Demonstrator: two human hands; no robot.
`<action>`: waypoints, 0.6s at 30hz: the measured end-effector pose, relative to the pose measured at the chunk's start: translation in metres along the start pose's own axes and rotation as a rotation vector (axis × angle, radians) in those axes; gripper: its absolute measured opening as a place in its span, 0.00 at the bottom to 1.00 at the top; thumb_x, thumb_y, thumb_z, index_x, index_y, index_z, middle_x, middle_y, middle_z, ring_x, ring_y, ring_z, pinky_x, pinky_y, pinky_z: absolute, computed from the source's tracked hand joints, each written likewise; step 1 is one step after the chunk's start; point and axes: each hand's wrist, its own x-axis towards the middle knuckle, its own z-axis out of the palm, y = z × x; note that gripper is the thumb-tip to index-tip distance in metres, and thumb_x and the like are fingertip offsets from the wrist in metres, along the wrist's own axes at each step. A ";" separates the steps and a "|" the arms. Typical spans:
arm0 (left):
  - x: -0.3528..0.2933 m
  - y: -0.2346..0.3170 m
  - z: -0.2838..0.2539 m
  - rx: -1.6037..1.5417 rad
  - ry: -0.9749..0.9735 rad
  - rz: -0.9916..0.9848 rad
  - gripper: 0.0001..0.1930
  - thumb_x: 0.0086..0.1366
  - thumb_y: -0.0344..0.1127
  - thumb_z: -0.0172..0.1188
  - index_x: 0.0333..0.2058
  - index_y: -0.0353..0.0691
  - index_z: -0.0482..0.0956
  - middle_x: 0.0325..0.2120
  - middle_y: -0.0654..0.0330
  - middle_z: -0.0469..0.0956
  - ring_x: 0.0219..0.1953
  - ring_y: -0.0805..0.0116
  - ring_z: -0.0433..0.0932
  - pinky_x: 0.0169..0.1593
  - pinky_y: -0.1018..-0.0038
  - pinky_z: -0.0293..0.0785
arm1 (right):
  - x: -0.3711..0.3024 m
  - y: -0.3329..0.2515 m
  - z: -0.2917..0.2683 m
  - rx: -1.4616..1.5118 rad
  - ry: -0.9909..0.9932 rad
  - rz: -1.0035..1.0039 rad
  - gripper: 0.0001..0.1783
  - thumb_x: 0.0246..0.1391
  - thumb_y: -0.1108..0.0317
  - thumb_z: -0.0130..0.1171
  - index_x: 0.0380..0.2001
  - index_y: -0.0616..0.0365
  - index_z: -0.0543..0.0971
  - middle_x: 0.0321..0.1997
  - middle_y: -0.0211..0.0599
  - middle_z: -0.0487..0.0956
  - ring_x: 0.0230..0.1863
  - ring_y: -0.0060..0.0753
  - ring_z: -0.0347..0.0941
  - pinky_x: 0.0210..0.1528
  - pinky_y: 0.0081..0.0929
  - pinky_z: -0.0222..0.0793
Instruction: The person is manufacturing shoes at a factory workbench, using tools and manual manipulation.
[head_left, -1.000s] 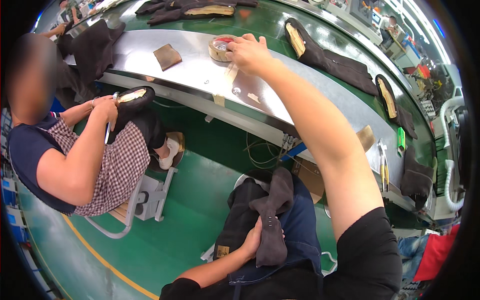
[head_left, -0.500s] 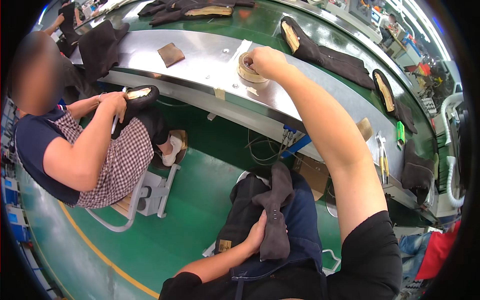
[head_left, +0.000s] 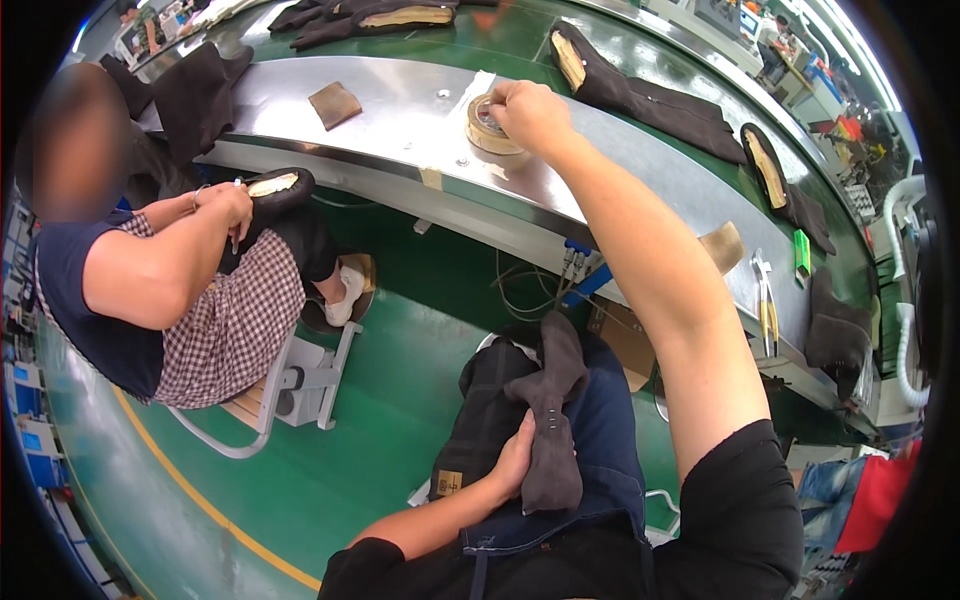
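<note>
On my lap lies a dark brown suede boot (head_left: 553,430), its narrow end pointing toward the bench. My left hand (head_left: 515,458) is wrapped round its left side, with the fingers partly hidden beneath. At the metal bench top, my right hand (head_left: 530,112) reaches far forward, fingers bent and closed on the rim of a roll of beige tape (head_left: 488,138). The fingertips dip into the roll's middle, so their exact grip is partly hidden. The roll lies flat near the bench's front edge.
A seated co-worker (head_left: 180,270) at left works on another boot (head_left: 280,192). Along the bench (head_left: 390,100) lie a brown pad (head_left: 335,105), pincers (head_left: 765,300) and a small green box (head_left: 802,255). Several boots, including one dark boot (head_left: 650,105), rest on the green conveyor (head_left: 510,50) behind.
The view has shifted slightly. My right hand stays at the tape roll, with its fingers a little differently placed. The boot and my left hand look nearly the same.
</note>
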 end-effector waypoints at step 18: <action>0.002 -0.004 0.010 -0.074 0.069 -0.085 0.43 0.77 0.72 0.36 0.57 0.29 0.71 0.44 0.44 0.81 0.47 0.48 0.84 0.55 0.50 0.83 | -0.149 0.039 -0.082 0.765 0.014 0.140 0.10 0.61 0.68 0.66 0.42 0.62 0.87 0.33 0.31 0.87 0.31 0.18 0.81 0.31 0.20 0.71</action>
